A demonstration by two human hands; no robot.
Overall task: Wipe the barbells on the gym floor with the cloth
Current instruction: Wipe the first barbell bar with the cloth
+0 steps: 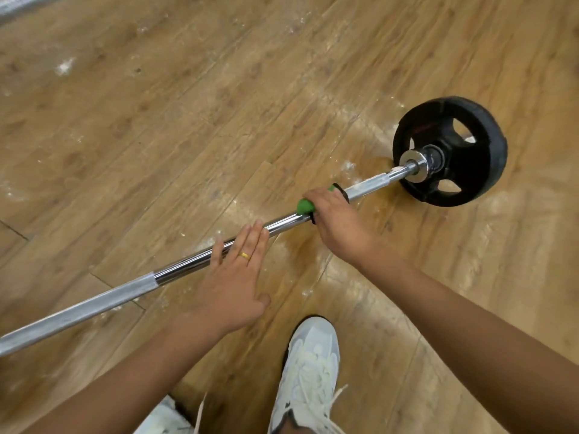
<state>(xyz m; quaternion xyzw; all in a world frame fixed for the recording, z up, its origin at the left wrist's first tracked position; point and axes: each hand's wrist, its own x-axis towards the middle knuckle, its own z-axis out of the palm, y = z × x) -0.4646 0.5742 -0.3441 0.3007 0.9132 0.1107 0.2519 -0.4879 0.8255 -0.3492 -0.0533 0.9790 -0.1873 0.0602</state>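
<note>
Barbell (94,303): lies slantwise on the wooden floor (156,120), with a black plate (470,170) on its right end.
Cloth (304,207): green, on the bar near the plate, mostly hidden by fingers.
Right hand (336,220): curled tight round the cloth and bar.
Left hand (233,277): fingers straight and together over the bar's shiny middle, seemingly touching it.
Shoe (310,371): white, near the bar.
</note>
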